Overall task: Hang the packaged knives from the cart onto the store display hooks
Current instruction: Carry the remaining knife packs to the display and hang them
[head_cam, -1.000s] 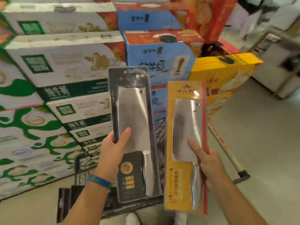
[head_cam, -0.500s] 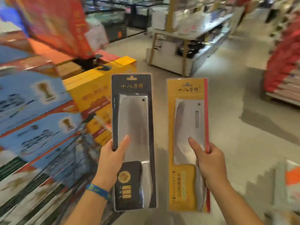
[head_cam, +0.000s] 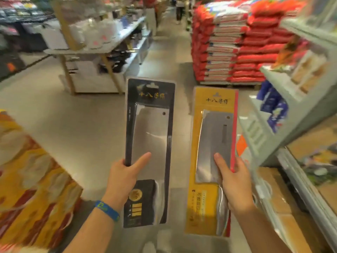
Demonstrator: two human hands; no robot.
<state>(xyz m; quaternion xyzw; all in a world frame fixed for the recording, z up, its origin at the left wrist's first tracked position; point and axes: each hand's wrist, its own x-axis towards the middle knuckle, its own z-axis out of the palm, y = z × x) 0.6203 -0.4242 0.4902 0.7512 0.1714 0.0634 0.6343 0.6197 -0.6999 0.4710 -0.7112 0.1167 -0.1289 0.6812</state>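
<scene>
Mid-aisle, over the floor point(head_cam: 73, 115): two knife packs held upright, side by side, not touching.

Black pack point(head_cam: 149, 134) is in the left hand point(head_cam: 124, 178). The thumb lies across the blister front and the fingers curl round the pack's left edge, low on the blade section. Yellow pack point(head_cam: 213, 139) is in the right hand point(head_cam: 233, 183). The thumb is on the front and the fingers wrap the red right edge. Both hands are clamped on their packs. The hang slots point(head_cam: 152, 86) at the top edges are free, with nothing through them. Blue wristband point(head_cam: 107, 209) on the left wrist.

Around: shelf point(head_cam: 284, 128) close on the right, its goods blurred. Red sacks point(head_cam: 228, 52) are stacked farther down the aisle. Yellow-orange boxes point(head_cam: 36, 179) at lower left.

Progress (judgement): these two packs are picked up and being carried. No hooks are in view and the cart is out of view, so neither pack is hung. Left to do: reach the hooks and thread each slot. How much stock remains in the cart cannot be told.
</scene>
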